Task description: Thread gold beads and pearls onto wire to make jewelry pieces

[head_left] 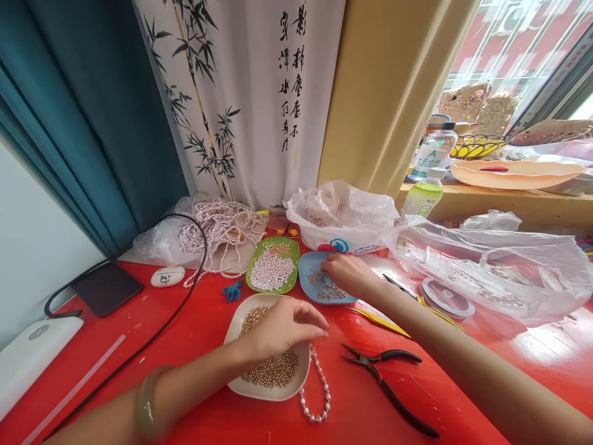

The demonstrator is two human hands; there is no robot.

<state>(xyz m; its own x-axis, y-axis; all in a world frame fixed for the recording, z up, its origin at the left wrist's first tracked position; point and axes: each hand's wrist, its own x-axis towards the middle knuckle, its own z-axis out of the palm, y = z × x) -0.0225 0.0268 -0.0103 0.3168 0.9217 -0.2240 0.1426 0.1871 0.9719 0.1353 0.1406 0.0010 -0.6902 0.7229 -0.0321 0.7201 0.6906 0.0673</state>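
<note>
My left hand [290,327] is over the white dish of gold beads [273,371], thumb and forefinger pinched together. From its fingertips a pearl bead strand [316,415] loops down onto the red table, beside the dish. My right hand [349,275] reaches into the blue dish [308,290], fingers bent together at its far side. Small metal findings [328,287] lie in that dish; whatever its fingertips pinch is hidden. Left of it, a green dish [250,281] holds white pearl beads and a small heap of gold ones.
Black-handled pliers [370,361] lie right of the strand, with yellow tweezers [380,320] and a clear spool [447,298] beyond. Plastic bags [343,216] and bundled pearl strands [217,225] line the back. A black cable [185,296] crosses the left side near a phone [106,288].
</note>
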